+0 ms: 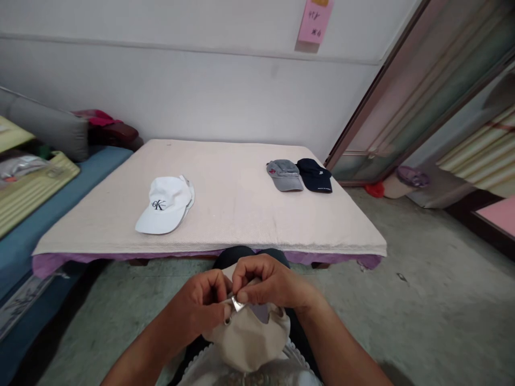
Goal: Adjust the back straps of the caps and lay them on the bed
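A beige cap (251, 340) rests in my lap, its rear opening turned upward. At that opening, my left hand (203, 300) pinches the strap beside a small metal buckle (236, 304). Fingers of my right hand (269, 281) are closed on the other side of the same buckle and strap. The two hands almost meet, and the fingertips hide part of the strap. Beyond them on the bed-like table (225, 214) lies a white cap (164, 203) with black letters. A grey cap (285, 175) and a dark navy cap (314, 175) sit side by side farther right.
Purple cloth (298, 258) hangs below the table's front edge. A blue mattress (96, 171) with a grey cushion (60, 126) stands at the left. Behind is a white wall with a pink note (316, 21). Grey concrete floor (426, 300) and a sliding door lie to the right.
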`<state>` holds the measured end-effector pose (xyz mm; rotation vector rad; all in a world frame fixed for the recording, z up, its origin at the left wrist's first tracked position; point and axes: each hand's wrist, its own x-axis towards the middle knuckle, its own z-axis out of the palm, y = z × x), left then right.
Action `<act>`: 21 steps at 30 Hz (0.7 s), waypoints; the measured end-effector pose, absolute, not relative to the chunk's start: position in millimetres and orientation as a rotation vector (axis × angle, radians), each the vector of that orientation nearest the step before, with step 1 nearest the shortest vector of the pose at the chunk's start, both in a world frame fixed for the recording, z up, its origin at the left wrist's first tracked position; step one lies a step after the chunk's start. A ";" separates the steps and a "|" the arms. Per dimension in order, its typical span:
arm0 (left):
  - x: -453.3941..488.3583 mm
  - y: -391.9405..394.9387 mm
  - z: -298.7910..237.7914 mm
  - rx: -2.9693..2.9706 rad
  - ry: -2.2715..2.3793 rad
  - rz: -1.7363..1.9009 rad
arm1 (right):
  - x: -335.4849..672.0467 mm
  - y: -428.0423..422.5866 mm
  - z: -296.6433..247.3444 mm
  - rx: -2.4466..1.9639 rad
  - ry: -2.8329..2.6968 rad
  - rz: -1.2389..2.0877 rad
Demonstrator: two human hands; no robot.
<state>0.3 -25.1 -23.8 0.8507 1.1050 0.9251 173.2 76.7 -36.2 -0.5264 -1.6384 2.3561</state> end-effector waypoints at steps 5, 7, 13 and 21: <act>1.8 -24.5 -20.4 0.831 1.117 0.900 | 170.9 75.6 -38.7 -0.531 -1.622 2.374; 3.7 -23.7 -20.8 0.837 1.148 0.921 | 169.8 75.2 -39.7 -0.522 -1.620 2.367; 3.8 -22.2 -27.0 0.800 1.111 0.976 | 169.1 74.1 -43.3 -0.504 -1.576 2.390; -1.7 -21.7 -29.5 0.693 1.054 1.012 | 168.7 75.7 -47.5 -0.491 -1.313 2.451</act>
